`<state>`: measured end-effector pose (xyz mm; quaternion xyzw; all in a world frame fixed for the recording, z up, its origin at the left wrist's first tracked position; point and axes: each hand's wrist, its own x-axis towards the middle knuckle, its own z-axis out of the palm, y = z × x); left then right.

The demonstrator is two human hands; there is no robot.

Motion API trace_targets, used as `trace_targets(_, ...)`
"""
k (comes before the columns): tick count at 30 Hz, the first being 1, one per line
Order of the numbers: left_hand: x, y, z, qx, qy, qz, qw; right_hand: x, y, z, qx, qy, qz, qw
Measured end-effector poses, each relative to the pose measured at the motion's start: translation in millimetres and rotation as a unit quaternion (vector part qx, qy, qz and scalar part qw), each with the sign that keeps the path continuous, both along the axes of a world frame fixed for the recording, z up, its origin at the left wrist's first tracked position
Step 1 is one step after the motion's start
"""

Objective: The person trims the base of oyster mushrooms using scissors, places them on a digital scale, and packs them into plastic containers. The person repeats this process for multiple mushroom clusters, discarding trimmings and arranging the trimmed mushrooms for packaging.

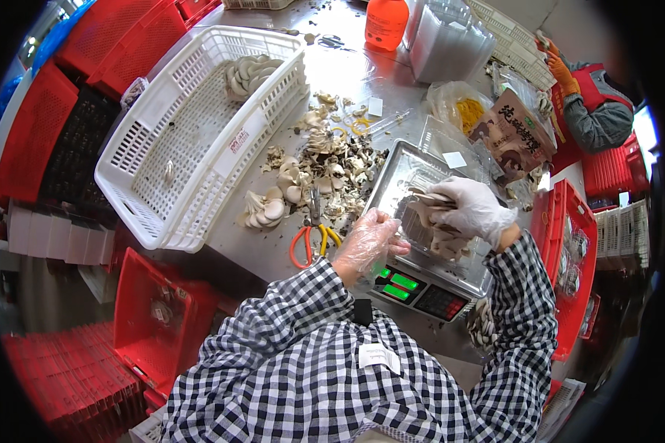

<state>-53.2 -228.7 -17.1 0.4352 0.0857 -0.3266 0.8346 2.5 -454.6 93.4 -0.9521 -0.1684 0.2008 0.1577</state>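
Observation:
My right hand point(469, 208), in a white glove, grips a cluster of oyster mushrooms point(445, 238) above the steel pan of a digital scale point(471, 272) with green lit displays. My left hand point(369, 242), in a loose clear plastic glove, is closed at the pan's near left edge; what its fingers pinch, if anything, is hidden. Left of the scale lie orange-and-yellow-handled scissors point(312, 242), a cluster of pale oyster mushrooms point(262, 210), and a heap of mushroom trimmings point(336, 173).
A white perforated crate point(137, 225) with mushrooms stands at left. Behind the scale are a stack of clear plastic boxes point(454, 55), an orange bottle point(386, 23) and a brown printed bag point(516, 133). Red crates point(155, 317) flank the table. Another person's orange-gloved hand point(561, 74) shows at far right.

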Motion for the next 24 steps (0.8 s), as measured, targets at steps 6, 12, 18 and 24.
trace_targets(6,-2.0,-8.2,-4.1,-0.010,0.004,0.004,1.000,-0.1,2.5,8.3,-0.003,0.001,0.044,0.999)
trace_targets(12,-1.8,13.9,2.2,0.023,-0.016,-0.051,0.998,10.6,33.0,16.3,-0.072,0.068,0.003,0.995)
trace_targets(18,21.8,108.1,-6.3,0.317,-0.196,0.005,0.928,-26.6,4.6,50.7,0.091,-0.081,-0.046,0.992)
trace_targets(24,104.2,156.2,-56.2,0.571,-0.598,-0.011,0.562,-80.4,-50.5,39.4,0.288,-0.105,-0.185,0.934)
